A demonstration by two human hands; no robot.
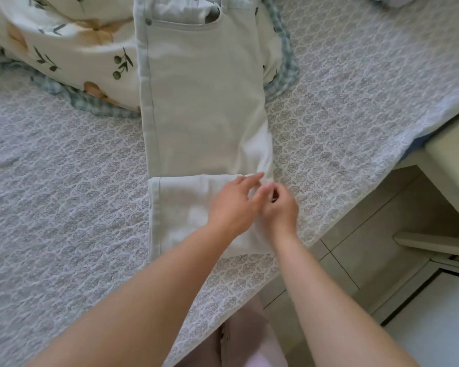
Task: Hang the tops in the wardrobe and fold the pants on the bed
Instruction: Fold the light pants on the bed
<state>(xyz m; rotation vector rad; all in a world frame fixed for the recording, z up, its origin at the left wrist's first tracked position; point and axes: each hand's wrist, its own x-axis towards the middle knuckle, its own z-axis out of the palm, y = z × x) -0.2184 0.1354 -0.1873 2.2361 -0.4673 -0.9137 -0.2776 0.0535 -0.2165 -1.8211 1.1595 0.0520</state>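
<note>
Pale denim pants (202, 107) lie lengthwise down the middle of the frame on the bed (64, 186), with the hem end turned up over the lower part. To fold well, the turned-up edge should probably be squared with the side seams and smoothed flat first. Both forearms reach in from the bottom of the frame and meet at the fold's right corner. The left hand (232, 207) rests on the cloth, fingers (251, 181) nearly straight. The right hand (280, 211) curls at the edge, but blur hides whether it pinches cloth.
</note>
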